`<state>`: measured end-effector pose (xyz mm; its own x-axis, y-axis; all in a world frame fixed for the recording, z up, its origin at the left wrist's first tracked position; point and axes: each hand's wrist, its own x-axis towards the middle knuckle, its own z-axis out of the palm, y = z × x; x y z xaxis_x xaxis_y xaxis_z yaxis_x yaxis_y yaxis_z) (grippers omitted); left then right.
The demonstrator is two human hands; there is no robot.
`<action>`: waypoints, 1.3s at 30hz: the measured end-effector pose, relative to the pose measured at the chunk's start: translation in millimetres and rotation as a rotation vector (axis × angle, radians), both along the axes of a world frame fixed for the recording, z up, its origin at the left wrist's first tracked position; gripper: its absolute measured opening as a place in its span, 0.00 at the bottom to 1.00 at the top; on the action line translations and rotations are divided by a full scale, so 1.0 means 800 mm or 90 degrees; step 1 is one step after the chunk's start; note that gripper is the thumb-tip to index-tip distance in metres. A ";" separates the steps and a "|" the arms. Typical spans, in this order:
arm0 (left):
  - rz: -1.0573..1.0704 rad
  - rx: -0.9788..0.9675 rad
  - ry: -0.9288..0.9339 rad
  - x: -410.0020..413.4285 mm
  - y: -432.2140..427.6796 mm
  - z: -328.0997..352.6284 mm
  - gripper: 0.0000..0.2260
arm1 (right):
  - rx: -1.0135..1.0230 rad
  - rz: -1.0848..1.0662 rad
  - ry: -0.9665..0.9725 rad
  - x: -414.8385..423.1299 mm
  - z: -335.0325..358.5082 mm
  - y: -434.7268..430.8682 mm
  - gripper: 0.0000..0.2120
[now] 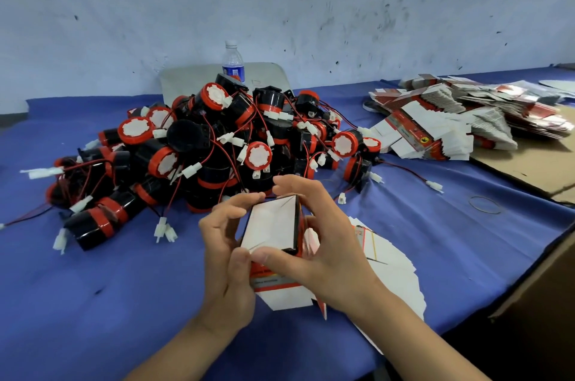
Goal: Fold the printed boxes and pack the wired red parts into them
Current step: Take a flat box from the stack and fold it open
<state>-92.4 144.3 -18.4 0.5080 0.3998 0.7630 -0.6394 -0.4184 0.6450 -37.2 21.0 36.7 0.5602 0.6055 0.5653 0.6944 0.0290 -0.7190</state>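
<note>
While both hands clamp the half-folded printed box, left hand on its left wall, right hand curled round the right, its long axis runs toward the person; the pile of wired red parts lies just beyond, slightly nearer the right hand.
</note>
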 end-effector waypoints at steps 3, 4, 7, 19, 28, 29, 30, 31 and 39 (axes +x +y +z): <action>-0.039 -0.052 -0.002 0.001 0.002 0.002 0.19 | -0.031 0.016 0.023 0.003 0.000 0.002 0.34; -0.043 -0.067 0.009 0.002 0.005 0.004 0.21 | -0.050 0.024 0.034 0.003 -0.001 0.002 0.35; -0.025 -0.148 0.051 0.003 0.021 0.007 0.19 | -0.097 0.031 0.143 0.009 0.000 0.001 0.29; 0.555 0.125 0.431 0.010 0.148 -0.012 0.24 | -0.079 0.201 0.941 0.031 -0.006 0.000 0.21; 0.514 0.325 0.374 0.020 0.137 -0.014 0.12 | -0.370 0.069 0.646 0.018 -0.025 0.035 0.29; 0.502 0.340 0.399 0.020 0.136 -0.016 0.12 | -0.418 0.067 0.609 0.020 -0.024 0.032 0.33; 0.488 0.338 0.430 0.021 0.136 -0.018 0.12 | -0.466 0.066 0.577 0.024 -0.023 0.030 0.33; 0.479 0.324 0.455 0.022 0.136 -0.019 0.14 | -0.495 0.067 0.562 0.026 -0.022 0.030 0.30; 0.501 0.340 0.336 0.022 0.132 -0.010 0.20 | -0.370 0.003 0.573 0.032 -0.009 0.028 0.19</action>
<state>-74.7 250.3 -26.4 0.5693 0.4375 0.6960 0.2347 -0.8979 0.3724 -11.9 43.5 29.1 0.6246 0.6520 -0.4298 -0.0969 -0.4814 -0.8711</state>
